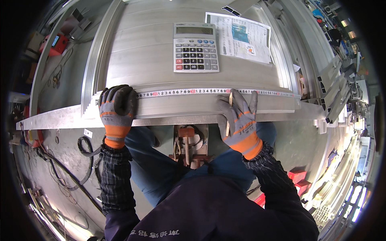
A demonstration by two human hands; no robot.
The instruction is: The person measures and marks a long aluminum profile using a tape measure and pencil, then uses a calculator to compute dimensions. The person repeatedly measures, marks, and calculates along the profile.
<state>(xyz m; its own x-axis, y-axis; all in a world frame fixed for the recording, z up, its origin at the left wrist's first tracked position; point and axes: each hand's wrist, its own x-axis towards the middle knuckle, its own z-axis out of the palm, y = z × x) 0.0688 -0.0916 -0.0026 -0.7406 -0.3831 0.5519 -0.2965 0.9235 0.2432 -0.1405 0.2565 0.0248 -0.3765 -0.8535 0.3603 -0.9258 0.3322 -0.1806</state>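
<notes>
A white measuring tape (173, 92) with black and red marks lies stretched along a pale metal profile (177, 105) in front of me. My left hand (117, 114), in a grey and orange work glove, closes over the tape's left stretch at the profile's left end; its fingertips are partly hidden. My right hand (241, 122), gloved alike, rests over the tape farther right. A thin wooden pencil (228, 128) is held upright between its thumb and fingers, crossing the tape's edge. Past the right hand, the tape runs on to the profile's right end.
A grey calculator (196, 48) and a printed sheet (245, 38) lie on the metal panel beyond the tape. Metal profiles frame the panel at both sides. A hammer (186, 146) rests below the bench edge between my knees. Black cable (86, 148) loops at lower left.
</notes>
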